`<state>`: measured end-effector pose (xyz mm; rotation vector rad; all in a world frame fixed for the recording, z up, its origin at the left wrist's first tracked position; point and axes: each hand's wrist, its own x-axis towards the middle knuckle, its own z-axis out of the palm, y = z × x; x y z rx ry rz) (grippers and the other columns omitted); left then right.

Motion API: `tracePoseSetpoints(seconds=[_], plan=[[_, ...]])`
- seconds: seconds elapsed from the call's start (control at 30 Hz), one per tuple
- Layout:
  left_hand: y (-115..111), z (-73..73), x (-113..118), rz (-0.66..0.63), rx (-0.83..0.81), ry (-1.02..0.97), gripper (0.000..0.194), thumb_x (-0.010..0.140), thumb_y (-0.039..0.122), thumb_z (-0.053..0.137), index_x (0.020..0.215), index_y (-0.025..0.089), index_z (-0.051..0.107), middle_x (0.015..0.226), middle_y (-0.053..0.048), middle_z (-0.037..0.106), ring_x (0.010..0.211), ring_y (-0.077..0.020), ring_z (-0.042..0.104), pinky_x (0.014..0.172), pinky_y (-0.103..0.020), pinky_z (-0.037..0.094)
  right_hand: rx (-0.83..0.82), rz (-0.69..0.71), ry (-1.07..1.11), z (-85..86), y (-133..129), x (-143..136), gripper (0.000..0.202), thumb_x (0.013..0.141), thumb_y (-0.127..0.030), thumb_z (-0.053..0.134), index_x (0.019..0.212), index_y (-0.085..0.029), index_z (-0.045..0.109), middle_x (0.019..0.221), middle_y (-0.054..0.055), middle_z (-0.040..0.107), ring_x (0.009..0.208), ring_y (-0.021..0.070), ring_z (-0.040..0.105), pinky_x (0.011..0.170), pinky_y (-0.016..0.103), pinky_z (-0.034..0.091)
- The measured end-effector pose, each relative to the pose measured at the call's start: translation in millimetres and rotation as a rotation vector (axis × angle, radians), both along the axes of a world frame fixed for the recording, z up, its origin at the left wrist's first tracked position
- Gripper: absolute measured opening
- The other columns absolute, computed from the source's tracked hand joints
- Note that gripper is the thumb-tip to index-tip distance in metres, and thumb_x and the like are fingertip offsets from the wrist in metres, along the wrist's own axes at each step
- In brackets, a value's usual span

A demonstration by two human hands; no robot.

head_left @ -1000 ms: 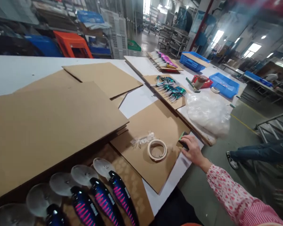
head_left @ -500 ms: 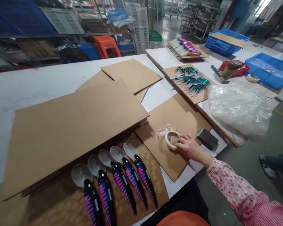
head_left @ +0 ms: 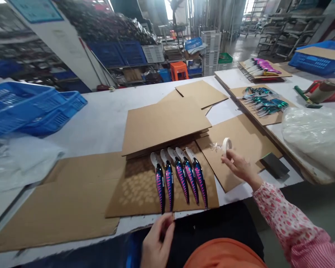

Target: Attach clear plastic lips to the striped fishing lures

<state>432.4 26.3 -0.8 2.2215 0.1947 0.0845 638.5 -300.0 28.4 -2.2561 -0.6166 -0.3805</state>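
My right hand (head_left: 238, 165) grips a roll of white tape (head_left: 226, 145) by its lower edge, holding it tilted up over a cardboard sheet. Beside the roll, some small clear scraps (head_left: 215, 146) lie on that sheet. My left hand (head_left: 158, 240) is at the table's front edge, below the tails of the lures, with fingers curled; whatever they hold, if anything, is hidden. Several blue-black fishing lures (head_left: 181, 176) with pink stripes and clear diving lips lie side by side on a spotted brown cardboard sheet (head_left: 136, 193).
Stacked cardboard (head_left: 167, 123) lies behind the lures. A dark block (head_left: 275, 165) sits right of my right hand. Farther right are green lures (head_left: 265, 102) and a clear plastic bag (head_left: 312, 134). Blue crates (head_left: 22, 108) stand at left, near more cardboard (head_left: 64, 201).
My right hand has lifted the tape roll from lying flat to standing on edge. My left hand has come into view at the bottom. The view has swung left.
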Motion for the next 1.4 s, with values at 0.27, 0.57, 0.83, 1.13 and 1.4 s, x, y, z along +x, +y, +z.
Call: tracePoseSetpoints(seconds=[0.27,0.57,0.83,1.13,1.4], plan=[[-85.8,-34.4,115.6,-0.040,0.262,-0.223,0.063,0.088,0.033,0.059,0.144,0.012,0.037,0.159,-0.027,0.018,0.148,-0.0412,0.016,0.112,-0.064,0.029,-0.069,0.044,-0.096,-24.5,33.8,-62.5,0.025,0.101,-0.035,0.043,0.083,-0.020,0.052,0.068,0.002,0.055,0.063,0.0176,0.052,0.060,0.029,0.040],[-127.5,-37.3,88.3,-0.121,0.246,-0.245,0.068,0.085,0.031,0.065,0.144,0.016,0.036,0.154,-0.025,0.030,0.141,-0.0417,0.031,0.108,-0.062,0.036,-0.054,0.103,-0.007,-26.1,47.8,-63.9,0.028,0.103,-0.037,0.039,0.094,-0.018,0.058,0.078,0.005,0.064,0.071,0.0188,0.057,0.068,0.031,0.044],[-67.2,33.7,85.8,-0.157,0.003,-0.427,0.045,0.088,0.023,0.064,0.130,0.023,0.050,0.118,-0.009,0.067,0.104,-0.0218,0.067,0.091,-0.038,0.056,-0.111,0.317,-0.016,-11.3,63.8,-74.4,0.024,0.102,-0.033,0.041,0.096,-0.018,0.058,0.079,0.005,0.064,0.072,0.0189,0.053,0.072,0.033,0.040],[-68.2,27.1,74.3,-0.159,0.107,-0.546,0.025,0.087,0.011,0.064,0.109,0.022,0.060,0.088,-0.001,0.073,0.079,-0.0141,0.071,0.077,-0.024,0.056,-0.193,0.387,0.007,-8.1,74.0,-84.6,0.025,0.103,-0.031,0.039,0.090,-0.018,0.056,0.075,0.003,0.062,0.069,0.0173,0.054,0.072,0.032,0.037],[-59.9,32.5,74.8,-0.145,-0.165,-0.244,0.010,0.088,0.015,0.059,0.095,0.022,0.055,0.076,0.003,0.063,0.061,-0.0104,0.051,0.060,-0.022,0.046,-0.236,0.338,0.026,3.2,69.1,-71.2,0.019,0.101,-0.034,0.047,0.104,-0.018,0.057,0.085,0.005,0.067,0.078,0.0188,0.060,0.075,0.032,0.038]])
